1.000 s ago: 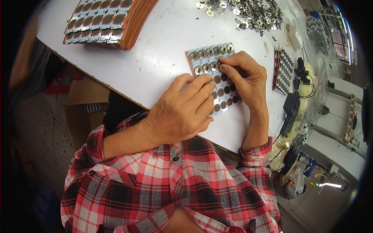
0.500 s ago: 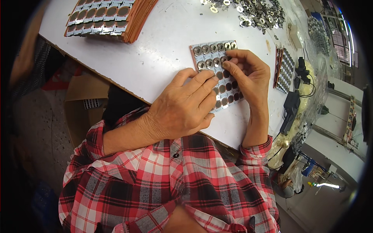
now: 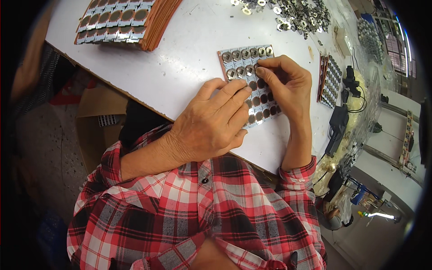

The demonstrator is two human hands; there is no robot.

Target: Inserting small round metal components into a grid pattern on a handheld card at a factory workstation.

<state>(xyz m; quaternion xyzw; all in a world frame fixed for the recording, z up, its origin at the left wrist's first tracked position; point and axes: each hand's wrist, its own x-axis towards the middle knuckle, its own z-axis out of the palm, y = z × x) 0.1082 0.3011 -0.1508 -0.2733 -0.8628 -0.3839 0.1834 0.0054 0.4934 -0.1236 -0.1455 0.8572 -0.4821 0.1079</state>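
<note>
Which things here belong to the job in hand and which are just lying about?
Seemingly part of the job:
disc-patterned sheet under the left hand and right hand
loose metal pieces
large stack of similar sheets
smaller stack

Seemingly just lying about:
black adapter-like block
clear plastic sheeting

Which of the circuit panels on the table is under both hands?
The single panel with the left hand and right hand over it; the upper-left stack and right-side panels lie apart from both.

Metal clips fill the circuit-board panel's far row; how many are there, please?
6 metal clips, side by side from left to right across the far row of the circuit-board panel; none looks hidden.
</note>
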